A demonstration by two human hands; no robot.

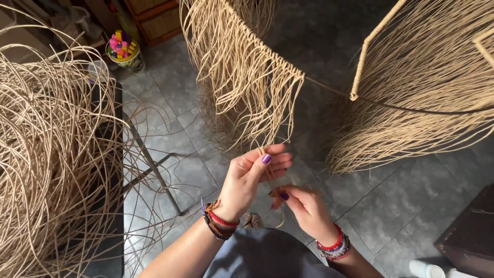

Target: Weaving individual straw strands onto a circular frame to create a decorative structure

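Both hands meet low in front of the person's lap, working one thin tan strand (pixel 268 177). The left hand (pixel 249 177) is raised, thumb pressed against the fingers in a narrow pinch on the strand just below the hanging fringe (pixel 247 82). The right hand (pixel 301 203) sits a little lower and close by, fingers curled in, seemingly nipping the same strand further down; held at two points like this, the strand appears to stay taut between them.

The fringe is knotted along a thin dark wire hoop (pixel 329 90), so the strands fall freely toward the grey tiled floor (pixel 381 206) within easy reach. A second mass of the same fibre (pixel 417 98) hangs to the right from a wrapped rod (pixel 370 46). On the left a big loose heap of strands (pixel 46 154) lies draped over a dark metal stand (pixel 149 164), near enough to draw from.

Where the strand ends below the right hand is hard to make out against the floor. The hoop runs out of view at the right. A pot of bright coloured bits (pixel 123 49) stands far back, its contents too small to tell. A dark box (pixel 471 234) is cut off at the lower right corner.
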